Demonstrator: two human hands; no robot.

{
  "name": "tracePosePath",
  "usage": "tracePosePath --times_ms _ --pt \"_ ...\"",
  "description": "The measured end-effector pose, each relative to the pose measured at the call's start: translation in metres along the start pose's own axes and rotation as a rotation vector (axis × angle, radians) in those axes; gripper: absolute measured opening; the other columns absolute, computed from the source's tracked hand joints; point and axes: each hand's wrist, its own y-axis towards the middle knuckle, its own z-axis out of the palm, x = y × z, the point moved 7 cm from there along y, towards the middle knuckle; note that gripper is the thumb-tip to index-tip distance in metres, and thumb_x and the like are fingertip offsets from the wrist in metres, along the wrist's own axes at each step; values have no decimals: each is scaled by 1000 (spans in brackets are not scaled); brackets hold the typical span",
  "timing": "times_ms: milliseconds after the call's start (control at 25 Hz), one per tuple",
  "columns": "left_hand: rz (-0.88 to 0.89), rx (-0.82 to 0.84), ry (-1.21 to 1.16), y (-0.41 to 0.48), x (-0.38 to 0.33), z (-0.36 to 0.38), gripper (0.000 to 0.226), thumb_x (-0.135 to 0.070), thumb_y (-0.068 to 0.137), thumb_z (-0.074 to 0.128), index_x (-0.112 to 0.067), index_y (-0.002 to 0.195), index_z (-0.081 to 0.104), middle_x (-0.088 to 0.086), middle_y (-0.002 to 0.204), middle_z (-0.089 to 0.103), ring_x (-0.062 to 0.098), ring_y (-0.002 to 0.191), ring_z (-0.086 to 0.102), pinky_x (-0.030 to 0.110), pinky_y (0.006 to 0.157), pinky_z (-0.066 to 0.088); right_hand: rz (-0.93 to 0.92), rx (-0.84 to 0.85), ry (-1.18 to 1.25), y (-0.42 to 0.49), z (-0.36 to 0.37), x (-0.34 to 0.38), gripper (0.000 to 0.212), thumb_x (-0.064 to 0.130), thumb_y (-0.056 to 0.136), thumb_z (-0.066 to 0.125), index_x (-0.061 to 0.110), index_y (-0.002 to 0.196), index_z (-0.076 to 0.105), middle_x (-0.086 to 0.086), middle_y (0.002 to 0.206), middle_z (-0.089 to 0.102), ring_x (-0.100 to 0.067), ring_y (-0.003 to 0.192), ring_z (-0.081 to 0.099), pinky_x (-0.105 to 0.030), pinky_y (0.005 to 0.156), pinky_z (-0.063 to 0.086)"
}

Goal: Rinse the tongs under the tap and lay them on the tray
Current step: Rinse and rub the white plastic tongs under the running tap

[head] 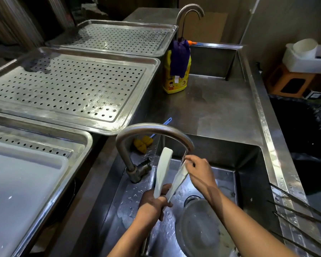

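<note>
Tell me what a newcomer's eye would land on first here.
First, the white tongs spread in a V under the running tap, the left hand gripping their hinge end and the right hand rubbing one arm. Next, the big perforated steel tray on the left, and the yellow bottle behind the sink.

Two bare forearms, sleeveless to the frame's lower edge, left hand (154, 203) and right hand (199, 168) ungloved, ringless.

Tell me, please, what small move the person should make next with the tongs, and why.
Probably shift the other arm of the white tongs under the tap. The left hand grips the hinge end, the right hand rubs one tip in the stream, while the left tip stands outside the water.
</note>
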Motion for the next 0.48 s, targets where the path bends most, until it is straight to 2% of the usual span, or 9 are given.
tracePosePath --times_ms 120,160,200,280,320,360,440,480 --pt "-51 -18 -124 1 2 -7 32 -13 70 57 -12 93 79 19 88 77 24 53 65 25 45 34 -58 240 36 -24 22 1 92 41 64 77 39 146 37 12 139 46 -7 128 42 -32 102 41" --pt "-75 -3 -169 1 3 -6 25 -11 78 58 -10 93 79 21 91 77 24 52 63 25 45 32 -70 260 46 -21 21 3 99 41 60 81 37 148 35 14 142 44 -6 129 41 -33 105 41" --pt "-106 24 -208 0 6 -4 24 -10 85 56 -8 96 77 22 94 76 24 52 62 24 44 30 -71 236 113 -16 15 6 92 37 63 84 34 145 42 12 141 49 -7 128 45 -35 106 42" --pt "-166 84 -274 -2 9 2 27 -10 89 51 -3 106 71 23 94 73 24 53 60 22 41 28 -45 115 314 -8 3 9 44 23 81 80 31 121 63 5 126 65 -16 122 58 -39 105 48" --pt "-191 116 -303 -3 8 7 28 -11 90 50 -2 109 69 21 91 72 24 53 59 20 38 28 -35 72 382 -8 1 9 30 19 88 74 33 113 66 5 121 67 -18 120 61 -40 103 50" --pt "-214 141 -333 -5 7 11 30 -12 91 48 -2 112 67 18 88 71 23 53 58 19 36 29 -45 92 401 -12 2 11 32 22 90 73 37 117 64 9 123 66 -14 120 60 -37 103 50" --pt "-242 176 -386 -9 4 14 31 -14 90 49 -2 114 64 15 83 69 23 52 56 19 36 29 -78 253 370 -23 15 11 68 36 78 81 44 137 49 22 135 55 3 123 51 -28 101 47" --pt "-249 188 -401 -10 5 14 31 -14 89 51 -2 115 63 14 81 68 23 52 56 19 36 29 -79 276 319 -24 16 10 80 39 71 85 43 141 46 23 136 53 4 123 50 -27 99 47"
